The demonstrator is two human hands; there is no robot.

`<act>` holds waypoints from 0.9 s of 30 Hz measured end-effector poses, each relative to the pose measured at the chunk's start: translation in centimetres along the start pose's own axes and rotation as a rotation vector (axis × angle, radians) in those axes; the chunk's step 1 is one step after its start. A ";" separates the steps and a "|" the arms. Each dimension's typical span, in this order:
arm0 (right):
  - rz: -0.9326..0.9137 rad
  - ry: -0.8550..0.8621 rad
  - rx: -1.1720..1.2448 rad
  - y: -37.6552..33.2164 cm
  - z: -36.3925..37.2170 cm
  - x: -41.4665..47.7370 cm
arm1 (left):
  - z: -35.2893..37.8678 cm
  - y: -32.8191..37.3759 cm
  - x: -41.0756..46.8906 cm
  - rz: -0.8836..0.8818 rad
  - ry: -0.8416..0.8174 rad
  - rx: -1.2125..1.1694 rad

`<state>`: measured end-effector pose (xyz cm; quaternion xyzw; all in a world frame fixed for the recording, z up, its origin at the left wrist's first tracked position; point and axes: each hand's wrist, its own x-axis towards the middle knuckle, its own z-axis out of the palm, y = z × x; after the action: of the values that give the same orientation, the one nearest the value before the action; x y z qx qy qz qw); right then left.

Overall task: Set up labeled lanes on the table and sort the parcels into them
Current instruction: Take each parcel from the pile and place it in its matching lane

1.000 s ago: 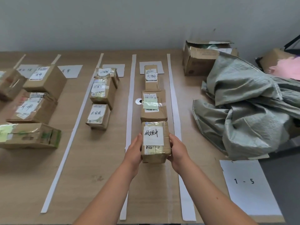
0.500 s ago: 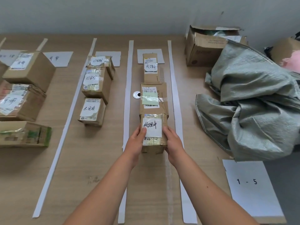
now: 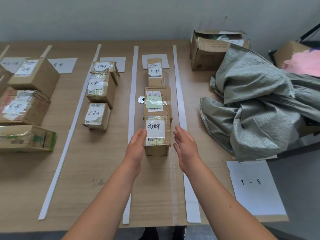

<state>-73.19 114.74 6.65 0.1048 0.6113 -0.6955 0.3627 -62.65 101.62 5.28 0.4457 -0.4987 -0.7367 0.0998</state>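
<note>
A person's two bare hands have let go of the nearest parcel (image 3: pixel 156 135), which half a second ago they pressed from both sides. The right hand (image 3: pixel 186 146) now floats clear of the box's right side, fingers straight and relaxed, holding nothing. The left hand (image 3: pixel 136 146) is also loose and flat, its fingertips overlapping the box's left edge; whether they touch it cannot be told. The parcel rests on the table (image 3: pixel 97 170) in the lane between two white paper strips (image 3: pixel 179 101). Its far end sits against the middle parcel (image 3: pixel 156 103), with a third parcel (image 3: pixel 155 73) beyond, as before. It bears a white handwritten label. The lane's label card (image 3: pixel 145 60) at the far end is mostly covered by the third parcel, its writing hidden. The green note on the middle parcel is too faint to read. The leftmost parcels (image 3: pixel 26 108) are cut off by the frame's edge. A crumpled grey sack (image 3: pixel 259 101) hides the table's right side.
</note>
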 end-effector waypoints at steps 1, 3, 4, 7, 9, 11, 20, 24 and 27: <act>-0.014 -0.013 -0.004 -0.4 -0.1 -1.0 | 0.1 0.1 -0.6 0.021 0.003 -0.008; -0.036 -0.046 -0.005 -1.1 -0.5 -3.1 | 0.2 0.4 -2.1 0.069 0.019 -0.035; -0.048 -0.068 0.001 -1.4 -0.7 -4.2 | 0.2 0.5 -3.1 0.097 0.037 -0.043; -0.082 -0.158 0.033 -1.8 -1.1 -7.2 | -0.5 0.8 -6.9 0.172 0.085 -0.046; -0.094 -0.221 0.024 -1.7 -0.9 -8.9 | -1.1 1.0 -9.7 0.220 0.102 -0.056; -0.096 -0.279 0.004 -1.4 -0.3 -10.5 | -1.7 1.2 -12.4 0.264 0.127 -0.061; -0.064 -0.619 -0.177 3.9 6.3 -17.7 | -9.9 -0.9 -22.4 0.369 0.414 -0.127; -0.073 -0.770 -0.316 7.2 10.6 -21.8 | -15.5 -2.2 -26.6 0.417 0.528 -0.222; -0.089 -0.879 -0.418 9.9 14.3 -24.8 | -20.5 -3.1 -29.4 0.475 0.564 -0.320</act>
<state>-44.97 110.94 16.93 -0.2999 0.5306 -0.5512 0.5698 -29.10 107.26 16.98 0.4815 -0.4198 -0.6104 0.4684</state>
